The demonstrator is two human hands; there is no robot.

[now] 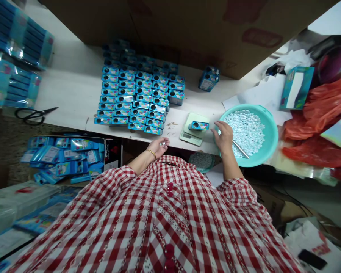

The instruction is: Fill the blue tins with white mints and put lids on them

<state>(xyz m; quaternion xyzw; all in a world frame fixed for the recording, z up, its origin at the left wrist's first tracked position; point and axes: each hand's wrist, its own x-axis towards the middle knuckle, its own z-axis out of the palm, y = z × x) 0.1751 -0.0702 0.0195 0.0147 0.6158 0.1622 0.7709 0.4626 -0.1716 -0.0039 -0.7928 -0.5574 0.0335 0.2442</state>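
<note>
My left hand (158, 147) is turned palm up at the table's front edge, fingers curled round a few small white tablets (163, 143). My right hand (224, 133) hovers by the left rim of a turquoise basin (269, 151), its fingers apart and nothing visible in them. Many pale tablets (246, 127) fill that basin, and a metal scoop or handle (241, 149) lies on them. Just left of my right hand, one blue tin (199, 125) rests on a pale green scale (191, 138); the hand looks apart from it.
Rows of blue tins with dark round openings (143, 93) stand left of the scale. Another small group of tins (209, 79) is behind it, near a large cardboard box (165, 26). Scissors (35, 114) lie at left, above a carton of blue packs (65, 155). Red plastic bags (324, 117) crowd the right.
</note>
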